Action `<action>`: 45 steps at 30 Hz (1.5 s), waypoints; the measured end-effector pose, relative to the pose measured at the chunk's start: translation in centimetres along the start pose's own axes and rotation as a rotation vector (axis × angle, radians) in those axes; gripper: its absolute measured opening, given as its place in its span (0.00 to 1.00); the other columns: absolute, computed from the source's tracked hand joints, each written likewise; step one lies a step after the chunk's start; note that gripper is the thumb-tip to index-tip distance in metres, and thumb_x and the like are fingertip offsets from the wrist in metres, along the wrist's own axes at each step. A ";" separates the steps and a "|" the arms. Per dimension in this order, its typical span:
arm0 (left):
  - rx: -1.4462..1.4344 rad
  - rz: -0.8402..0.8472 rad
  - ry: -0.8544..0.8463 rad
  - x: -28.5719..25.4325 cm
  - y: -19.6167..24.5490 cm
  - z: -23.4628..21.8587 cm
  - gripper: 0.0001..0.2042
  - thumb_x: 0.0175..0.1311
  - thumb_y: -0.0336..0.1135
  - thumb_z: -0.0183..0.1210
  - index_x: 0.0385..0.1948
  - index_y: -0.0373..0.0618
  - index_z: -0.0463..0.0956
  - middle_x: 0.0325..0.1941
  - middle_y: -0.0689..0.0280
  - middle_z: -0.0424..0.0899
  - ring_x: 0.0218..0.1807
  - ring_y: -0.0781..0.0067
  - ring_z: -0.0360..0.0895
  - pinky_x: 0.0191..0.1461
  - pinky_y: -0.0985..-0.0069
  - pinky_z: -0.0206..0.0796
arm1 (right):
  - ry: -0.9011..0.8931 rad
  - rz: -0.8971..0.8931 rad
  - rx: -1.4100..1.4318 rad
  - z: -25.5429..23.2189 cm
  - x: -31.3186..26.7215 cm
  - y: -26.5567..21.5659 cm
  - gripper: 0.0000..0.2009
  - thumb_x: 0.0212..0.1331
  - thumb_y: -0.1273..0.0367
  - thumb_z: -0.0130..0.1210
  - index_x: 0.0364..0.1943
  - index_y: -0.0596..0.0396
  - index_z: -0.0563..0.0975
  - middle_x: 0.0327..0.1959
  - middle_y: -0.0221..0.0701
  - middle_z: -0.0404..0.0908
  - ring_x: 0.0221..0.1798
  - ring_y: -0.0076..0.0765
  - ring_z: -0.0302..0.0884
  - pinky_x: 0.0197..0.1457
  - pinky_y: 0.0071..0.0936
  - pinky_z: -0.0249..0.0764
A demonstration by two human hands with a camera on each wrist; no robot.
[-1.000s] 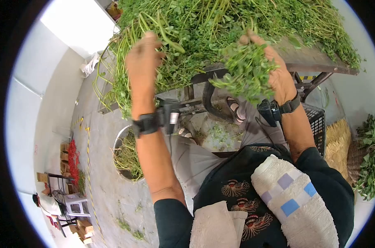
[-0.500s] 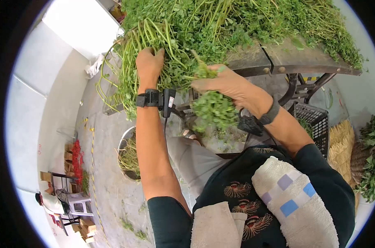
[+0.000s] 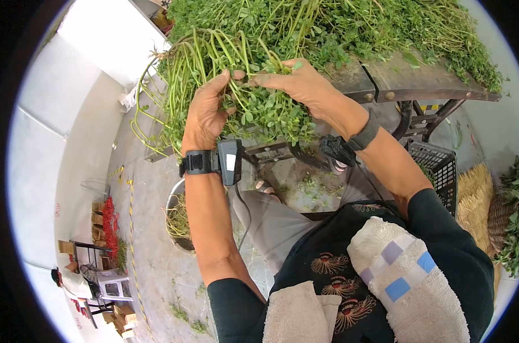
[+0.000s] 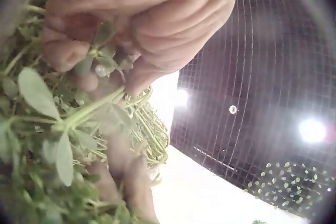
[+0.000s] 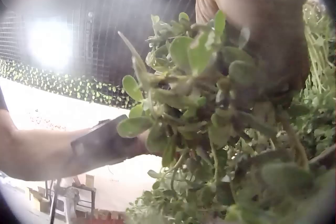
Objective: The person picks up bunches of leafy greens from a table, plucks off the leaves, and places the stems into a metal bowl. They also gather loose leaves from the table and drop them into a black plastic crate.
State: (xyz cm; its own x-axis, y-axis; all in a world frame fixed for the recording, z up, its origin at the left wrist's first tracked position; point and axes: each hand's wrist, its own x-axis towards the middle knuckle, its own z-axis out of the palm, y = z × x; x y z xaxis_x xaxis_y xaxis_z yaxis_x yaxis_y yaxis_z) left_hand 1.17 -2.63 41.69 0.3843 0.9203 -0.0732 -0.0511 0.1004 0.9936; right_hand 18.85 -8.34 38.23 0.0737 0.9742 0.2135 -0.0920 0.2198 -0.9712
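Note:
In the head view both hands meet over the front edge of a heap of leafy greens [image 3: 259,34]. My right hand [image 3: 302,86] grips a bunch of leafy green stems [image 3: 276,117], whose leaves hang below the fingers. Close beside it, my left hand [image 3: 208,108] has its thumb and fingers at the bunch's left side. In the left wrist view its curled fingers pinch a leafy stem [image 4: 94,108]. Round, fleshy leaves [image 5: 189,56] fill the middle of the right wrist view and partly hide the right hand [image 5: 257,19].
The heap covers much of a dark wooden table [image 3: 351,83], with long stems hanging over its left end. Below stand a metal bucket [image 3: 176,228] of stems and a black plastic crate [image 3: 436,166]. Leaf scraps [image 3: 182,311] lie on the floor. A towel [image 3: 408,274] hangs over the person's chest.
My right hand has carried its bunch from the right to the left, beside the other hand. The left hand dipped into the heap's long stems and now works at the bunch.

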 end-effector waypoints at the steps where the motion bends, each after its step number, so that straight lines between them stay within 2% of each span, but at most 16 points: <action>1: 0.000 -0.002 0.000 0.0 -0.1 -0.1 0.12 0.61 0.45 0.53 0.38 0.50 0.78 0.36 0.76 0.79 0.35 0.86 0.68 0.27 0.83 0.53 | 0.000 0.002 0.001 0.4 0.1 0.1 0.22 0.47 0.59 0.64 0.40 0.63 0.78 0.34 0.31 0.80 0.42 0.22 0.72 0.54 0.26 0.62; 5: -0.005 0.028 -0.140 0.2 -0.3 -0.1 0.13 0.60 0.46 0.54 0.37 0.49 0.78 0.38 0.77 0.78 0.37 0.85 0.66 0.32 0.82 0.53 | 0.222 0.008 -0.004 1.4 0.4 0.8 0.26 0.42 0.55 0.67 0.39 0.64 0.76 0.29 0.32 0.77 0.39 0.22 0.70 0.49 0.28 0.64; 7: -0.001 0.055 -0.117 -0.1 -0.3 0.2 0.14 0.60 0.45 0.54 0.35 0.44 0.79 0.34 0.74 0.76 0.31 0.84 0.63 0.28 0.83 0.53 | -0.126 -0.024 0.060 1.3 -0.2 -0.4 0.28 0.42 0.57 0.68 0.41 0.68 0.74 0.29 0.34 0.77 0.36 0.22 0.71 0.40 0.23 0.66; 12: -0.054 0.068 -0.043 0.1 -1.0 0.3 0.12 0.61 0.41 0.54 0.32 0.42 0.80 0.31 0.72 0.77 0.27 0.83 0.63 0.27 0.84 0.53 | -0.073 -0.002 -0.022 1.4 0.7 2.0 0.18 0.44 0.63 0.66 0.33 0.63 0.76 0.26 0.29 0.76 0.29 0.22 0.70 0.29 0.19 0.66; 14: -0.055 0.086 -0.060 0.6 -1.7 -0.2 0.12 0.61 0.40 0.54 0.31 0.41 0.80 0.30 0.72 0.77 0.26 0.83 0.63 0.26 0.84 0.53 | 0.146 0.013 -0.205 1.3 1.0 2.1 0.13 0.44 0.65 0.64 0.30 0.60 0.77 0.24 0.27 0.75 0.28 0.22 0.70 0.27 0.21 0.65; 17: -0.073 0.148 -0.066 0.6 -2.1 0.0 0.11 0.60 0.38 0.55 0.30 0.40 0.80 0.26 0.72 0.77 0.25 0.83 0.63 0.26 0.84 0.54 | 0.291 -0.057 -0.049 -0.3 3.3 4.0 0.15 0.39 0.66 0.62 0.28 0.65 0.75 0.23 0.32 0.74 0.23 0.25 0.69 0.24 0.23 0.65; 21: -0.083 0.153 -0.017 0.0 -2.0 0.1 0.11 0.61 0.40 0.54 0.31 0.41 0.80 0.27 0.72 0.77 0.25 0.83 0.62 0.27 0.84 0.54 | 0.152 -0.034 0.230 -0.1 -0.5 -0.1 0.16 0.40 0.65 0.63 0.29 0.64 0.77 0.24 0.30 0.75 0.32 0.26 0.72 0.40 0.24 0.66; 23: -0.082 0.108 -0.085 0.6 -2.3 -0.1 0.12 0.61 0.41 0.54 0.31 0.42 0.80 0.29 0.73 0.78 0.24 0.84 0.62 0.27 0.83 0.53 | 0.160 0.053 0.107 -0.4 0.1 1.0 0.15 0.42 0.66 0.62 0.31 0.64 0.77 0.32 0.33 0.77 0.41 0.26 0.70 0.50 0.25 0.61; 24: -0.088 0.082 -0.115 0.4 -1.9 0.2 0.14 0.60 0.44 0.54 0.32 0.43 0.80 0.34 0.70 0.79 0.32 0.80 0.67 0.39 0.80 0.56 | 0.018 0.044 0.129 -0.3 -0.3 0.3 0.16 0.42 0.66 0.62 0.34 0.63 0.77 0.36 0.34 0.77 0.43 0.27 0.69 0.52 0.25 0.60; 25: -0.087 0.085 -0.121 0.2 -1.8 0.8 0.14 0.60 0.44 0.54 0.32 0.43 0.80 0.34 0.70 0.79 0.32 0.80 0.67 0.39 0.80 0.56 | -0.125 0.034 0.150 -0.2 -0.5 -0.1 0.18 0.42 0.66 0.62 0.37 0.63 0.77 0.40 0.35 0.76 0.46 0.28 0.69 0.53 0.25 0.60; 26: -0.100 0.075 -0.045 -0.2 -2.0 1.3 0.15 0.60 0.45 0.54 0.34 0.43 0.80 0.37 0.68 0.79 0.38 0.76 0.67 0.46 0.76 0.54 | 0.069 0.162 0.122 0.1 0.3 1.3 0.19 0.42 0.65 0.64 0.40 0.61 0.76 0.42 0.34 0.75 0.49 0.29 0.67 0.53 0.25 0.60; 28: -0.128 0.068 -0.060 -0.1 -2.3 1.0 0.19 0.58 0.49 0.54 0.41 0.43 0.78 0.46 0.62 0.75 0.54 0.67 0.62 0.63 0.64 0.38 | 0.007 0.153 0.192 0.5 -0.2 0.8 0.21 0.42 0.63 0.65 0.40 0.61 0.76 0.41 0.34 0.75 0.49 0.29 0.67 0.53 0.25 0.60; 33: -0.297 0.021 -0.209 -0.2 -3.1 1.4 0.22 0.60 0.49 0.54 0.47 0.40 0.74 0.51 0.58 0.72 0.57 0.67 0.63 0.59 0.67 0.56 | -0.165 0.136 0.465 2.0 -0.3 1.6 0.23 0.42 0.60 0.68 0.41 0.58 0.76 0.40 0.31 0.75 0.48 0.28 0.67 0.51 0.28 0.62; 35: -0.334 0.048 -0.233 -0.2 -3.4 1.9 0.22 0.60 0.48 0.55 0.48 0.39 0.73 0.50 0.59 0.72 0.53 0.69 0.67 0.53 0.72 0.63 | 0.013 0.137 0.330 2.9 -2.0 -0.4 0.19 0.45 0.64 0.66 0.41 0.56 0.76 0.39 0.30 0.76 0.44 0.27 0.69 0.47 0.27 0.65; 40: -0.351 0.059 -0.155 0.3 -4.2 1.8 0.21 0.61 0.45 0.55 0.49 0.39 0.72 0.47 0.61 0.74 0.45 0.70 0.71 0.52 0.73 0.64 | -0.030 0.002 0.227 2.7 -0.4 1.8 0.13 0.44 0.67 0.62 0.34 0.57 0.78 0.30 0.29 0.77 0.32 0.23 0.71 0.34 0.24 0.67; 45: -0.319 0.190 -0.112 1.4 -4.2 2.7 0.12 0.62 0.38 0.54 0.34 0.37 0.77 0.30 0.68 0.79 0.31 0.79 0.70 0.36 0.80 0.61 | 0.146 -0.063 -0.095 2.1 1.6 3.7 0.13 0.39 0.63 0.60 0.22 0.61 0.79 0.16 0.31 0.76 0.21 0.26 0.70 0.27 0.30 0.69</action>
State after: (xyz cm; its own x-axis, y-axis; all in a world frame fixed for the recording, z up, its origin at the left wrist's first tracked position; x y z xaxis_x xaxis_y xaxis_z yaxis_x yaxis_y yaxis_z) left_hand 4.41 -2.76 37.67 0.4377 0.8886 0.1369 -0.4084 0.0609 0.9108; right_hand 16.53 -5.86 35.16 0.2208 0.9392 0.2628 0.0105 0.2671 -0.9636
